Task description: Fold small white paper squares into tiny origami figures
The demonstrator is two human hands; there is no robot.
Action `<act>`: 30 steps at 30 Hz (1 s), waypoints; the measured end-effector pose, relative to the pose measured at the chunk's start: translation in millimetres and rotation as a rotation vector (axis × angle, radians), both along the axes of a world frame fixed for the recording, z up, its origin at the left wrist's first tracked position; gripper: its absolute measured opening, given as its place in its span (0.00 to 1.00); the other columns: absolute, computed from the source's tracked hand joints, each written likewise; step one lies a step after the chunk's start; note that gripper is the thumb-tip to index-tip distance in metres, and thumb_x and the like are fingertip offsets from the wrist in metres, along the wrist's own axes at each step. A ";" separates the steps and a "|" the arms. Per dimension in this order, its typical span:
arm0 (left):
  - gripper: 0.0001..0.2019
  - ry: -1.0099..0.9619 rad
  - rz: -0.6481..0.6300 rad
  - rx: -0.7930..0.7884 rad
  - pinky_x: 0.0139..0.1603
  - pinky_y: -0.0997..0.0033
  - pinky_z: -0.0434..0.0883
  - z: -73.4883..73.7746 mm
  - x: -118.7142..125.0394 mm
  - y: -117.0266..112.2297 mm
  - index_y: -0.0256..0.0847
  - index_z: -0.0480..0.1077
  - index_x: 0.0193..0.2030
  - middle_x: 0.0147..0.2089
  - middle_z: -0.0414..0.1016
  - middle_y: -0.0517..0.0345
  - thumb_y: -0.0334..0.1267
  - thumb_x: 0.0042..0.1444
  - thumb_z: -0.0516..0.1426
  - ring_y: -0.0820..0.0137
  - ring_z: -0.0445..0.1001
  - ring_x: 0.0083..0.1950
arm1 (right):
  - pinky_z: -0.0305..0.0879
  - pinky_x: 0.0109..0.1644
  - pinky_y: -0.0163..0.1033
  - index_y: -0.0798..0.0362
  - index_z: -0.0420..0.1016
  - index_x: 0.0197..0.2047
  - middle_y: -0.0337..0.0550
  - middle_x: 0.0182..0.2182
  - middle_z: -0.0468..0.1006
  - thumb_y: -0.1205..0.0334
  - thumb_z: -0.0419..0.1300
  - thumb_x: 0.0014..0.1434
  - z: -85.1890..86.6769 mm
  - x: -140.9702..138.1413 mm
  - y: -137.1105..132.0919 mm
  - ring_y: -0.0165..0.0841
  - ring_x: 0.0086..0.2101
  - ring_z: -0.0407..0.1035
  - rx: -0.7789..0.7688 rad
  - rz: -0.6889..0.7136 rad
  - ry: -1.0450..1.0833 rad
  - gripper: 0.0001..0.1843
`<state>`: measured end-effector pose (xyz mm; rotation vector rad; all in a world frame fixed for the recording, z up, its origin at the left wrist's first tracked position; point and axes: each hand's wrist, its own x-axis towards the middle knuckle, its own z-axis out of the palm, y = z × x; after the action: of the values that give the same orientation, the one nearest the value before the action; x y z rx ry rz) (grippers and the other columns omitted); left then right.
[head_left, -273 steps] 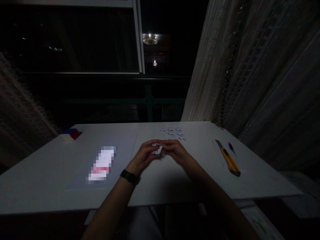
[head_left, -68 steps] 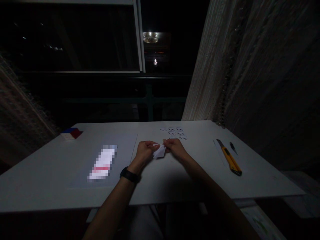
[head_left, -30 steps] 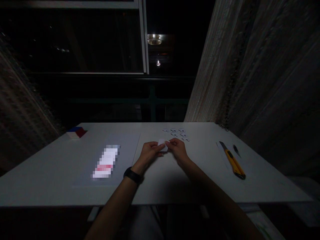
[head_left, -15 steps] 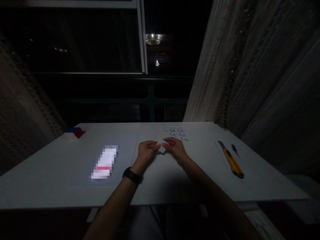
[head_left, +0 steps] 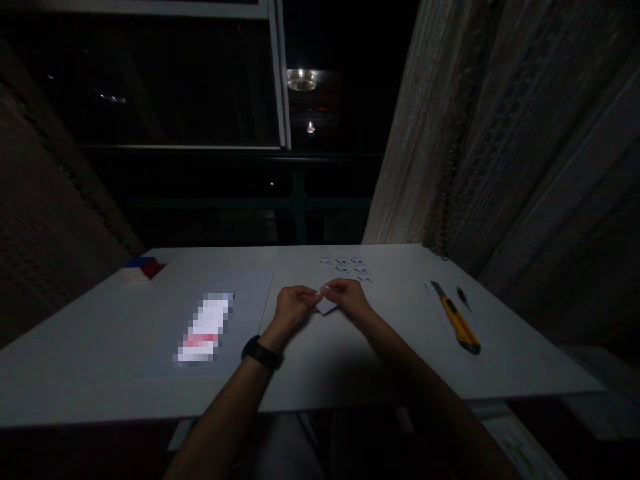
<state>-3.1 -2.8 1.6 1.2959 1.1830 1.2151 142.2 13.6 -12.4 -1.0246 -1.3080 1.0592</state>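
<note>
One small white paper (head_left: 327,307) is in front of me, over the counter (head_left: 310,377). My left hand (head_left: 293,310) pinches its left side, and my right hand (head_left: 351,299) grasps its right side, with the thumb on top. Beyond the paper, several pieces (head_left: 343,270) lie in loose rows; these I judge to be done. The paper seems to me unfinished, because both hands are busy with it and it is not yet released; how much remains, I cannot tell. To the right of the paper rests the knife (head_left: 455,319), untouched, and to the left of the paper, the phone (head_left: 206,327).
</note>
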 end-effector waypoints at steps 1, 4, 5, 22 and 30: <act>0.12 0.031 -0.003 0.009 0.20 0.77 0.62 -0.4 0.5 0.0 0.32 0.72 0.22 0.18 0.71 0.56 0.39 0.33 0.65 0.74 0.67 0.19 | 0.60 0.23 0.33 0.57 0.73 0.21 0.38 0.17 0.72 0.57 0.66 0.34 0.1 0.1 -0.1 0.28 0.19 0.65 0.002 -0.006 -0.006 0.13; 0.11 0.056 -0.007 0.027 0.19 0.78 0.61 0.5 2.4 -1.5 0.33 0.71 0.21 0.16 0.70 0.58 0.39 0.34 0.64 0.75 0.66 0.18 | 0.56 0.21 0.32 0.57 0.71 0.17 0.37 0.14 0.70 0.57 0.66 0.34 -1.0 -0.9 0.3 0.26 0.17 0.61 -0.015 -0.062 0.010 0.12; 0.11 0.046 -0.009 0.025 0.19 0.77 0.61 1.2 3.0 -2.2 0.33 0.71 0.21 0.16 0.70 0.58 0.39 0.34 0.64 0.75 0.67 0.18 | 0.55 0.20 0.32 0.57 0.71 0.17 0.36 0.14 0.69 0.57 0.66 0.34 -1.5 -1.3 0.6 0.26 0.17 0.61 -0.021 -0.075 0.024 0.12; 0.12 -0.002 -0.053 -0.009 0.20 0.76 0.63 3.2 4.5 -5.5 0.32 0.71 0.22 0.18 0.71 0.56 0.39 0.34 0.65 0.73 0.68 0.19 | 0.51 0.20 0.32 0.57 0.71 0.18 0.35 0.13 0.66 0.55 0.63 0.41 -0.6 1.4 1.1 0.25 0.17 0.57 0.076 -0.126 -0.176 0.13; 0.14 0.069 0.010 0.063 0.22 0.75 0.63 -3.8 -1.8 4.4 0.32 0.74 0.26 0.19 0.73 0.54 0.42 0.36 0.64 0.72 0.69 0.21 | 0.52 0.22 0.31 0.57 0.68 0.20 0.34 0.15 0.65 0.54 0.64 0.40 -2.8 3.4 2.4 0.24 0.18 0.57 0.083 0.008 -0.243 0.15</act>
<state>-4.9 1.7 -2.3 1.3905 1.2097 1.2321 145.6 16.0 -15.1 -1.1111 -1.5392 0.8985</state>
